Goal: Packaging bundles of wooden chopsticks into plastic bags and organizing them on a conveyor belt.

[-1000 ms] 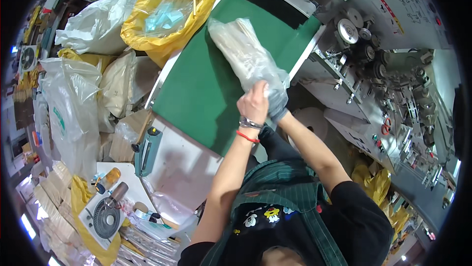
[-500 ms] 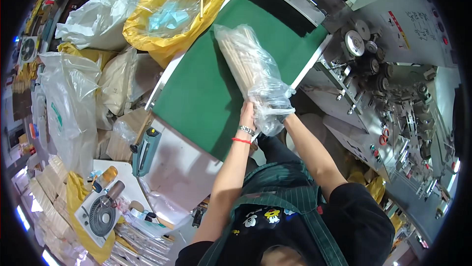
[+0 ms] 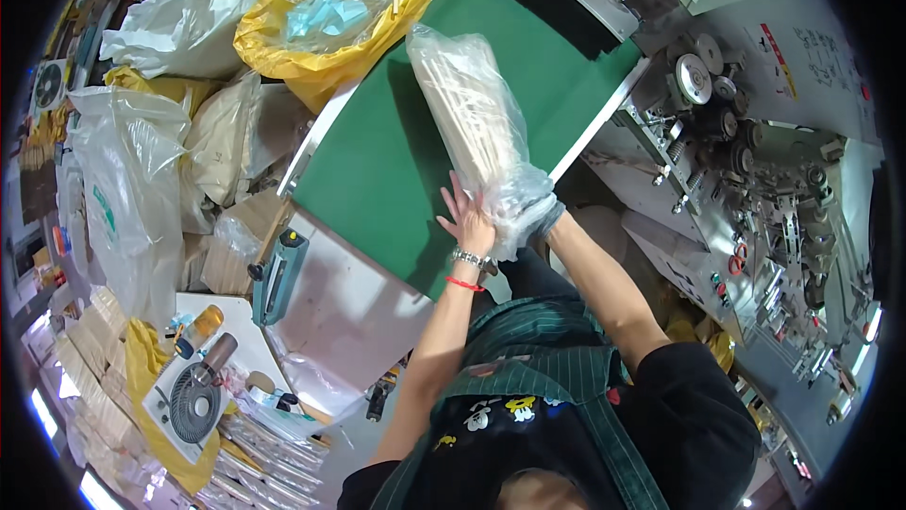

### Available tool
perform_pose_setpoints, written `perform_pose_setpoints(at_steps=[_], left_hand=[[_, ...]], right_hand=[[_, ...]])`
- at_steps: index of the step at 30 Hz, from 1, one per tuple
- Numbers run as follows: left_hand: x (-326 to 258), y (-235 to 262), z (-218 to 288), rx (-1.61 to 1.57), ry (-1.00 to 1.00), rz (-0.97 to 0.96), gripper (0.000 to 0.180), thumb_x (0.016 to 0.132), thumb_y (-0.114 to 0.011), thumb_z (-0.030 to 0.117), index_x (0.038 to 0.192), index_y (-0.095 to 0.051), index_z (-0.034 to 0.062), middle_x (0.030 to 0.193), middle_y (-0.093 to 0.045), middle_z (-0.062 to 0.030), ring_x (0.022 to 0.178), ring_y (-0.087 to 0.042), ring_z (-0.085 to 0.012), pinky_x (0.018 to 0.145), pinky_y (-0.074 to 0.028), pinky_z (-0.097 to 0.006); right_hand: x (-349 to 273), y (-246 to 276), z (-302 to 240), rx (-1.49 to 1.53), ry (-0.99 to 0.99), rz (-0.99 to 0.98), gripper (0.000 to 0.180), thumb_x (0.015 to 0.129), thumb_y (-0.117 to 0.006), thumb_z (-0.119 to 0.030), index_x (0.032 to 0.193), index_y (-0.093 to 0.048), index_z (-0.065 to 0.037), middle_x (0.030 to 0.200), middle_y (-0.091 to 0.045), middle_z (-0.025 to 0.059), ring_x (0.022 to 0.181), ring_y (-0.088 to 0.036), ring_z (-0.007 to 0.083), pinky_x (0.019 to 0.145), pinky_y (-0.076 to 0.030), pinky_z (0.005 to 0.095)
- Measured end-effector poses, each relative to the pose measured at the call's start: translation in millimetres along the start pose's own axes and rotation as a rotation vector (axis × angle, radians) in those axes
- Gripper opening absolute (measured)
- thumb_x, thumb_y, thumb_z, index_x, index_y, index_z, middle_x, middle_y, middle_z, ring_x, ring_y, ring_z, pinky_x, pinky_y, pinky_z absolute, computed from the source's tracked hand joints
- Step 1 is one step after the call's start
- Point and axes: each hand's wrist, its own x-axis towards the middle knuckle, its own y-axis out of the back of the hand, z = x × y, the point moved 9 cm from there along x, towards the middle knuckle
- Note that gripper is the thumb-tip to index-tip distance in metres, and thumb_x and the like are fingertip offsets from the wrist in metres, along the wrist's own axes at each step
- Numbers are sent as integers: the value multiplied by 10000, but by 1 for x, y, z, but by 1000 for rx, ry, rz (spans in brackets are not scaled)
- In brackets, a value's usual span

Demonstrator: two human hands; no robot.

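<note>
Currently, from my remote seat, I see the clear plastic bag of slender pale sticks slanting over the green work surface, its crumpled end nearest the wearer. The left hand lies against the bag's side with its fingers spread, so I judge it to be steadying, not clasping. The grey-gloved right hand is at the crumpled end, but plastic hides its fingers and I cannot tell whether they grip. That end worries me most: if it is the mouth and slackens, sticks could spill past the white edge strip. Squeezing might drive a stick's tip through thin film, and the unsupported far end could swing sideways.
</note>
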Motion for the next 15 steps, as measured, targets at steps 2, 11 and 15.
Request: perform_pose_setpoints(at_steps=[2, 11, 15], left_hand=[[-11, 44, 31, -235, -220, 108, 467, 812, -311, 391, 1143, -376, 68, 1167, -362, -158, 1110, -317, -259, 879, -272, -393], [87, 187, -6, -1246, -68, -36, 436, 810, -388, 356, 1074, -435, 14, 1034, -491, -103, 920, -481, -197, 793, -386, -315], [78, 216, -61, -1204, 11, 418, 234, 781, -454, 148, 949, -497, -9, 902, -535, -105, 809, -524, -182, 704, -431, -290]], right_hand=[[-2, 5, 8, 540, -214, 27, 330, 680, -561, -164, 986, -514, -47, 972, -537, 76, 837, -525, 158, 765, -412, 260], [-14, 7, -27, 1594, -565, -341, 337, 755, -500, -142, 1060, -449, -7, 978, -520, 93, 830, -525, 169, 705, -438, 261], [-3, -10, 76, 1750, -820, -460, 427, 695, -554, -47, 1102, -429, -22, 999, -522, 107, 863, -517, 160, 770, -419, 251]])
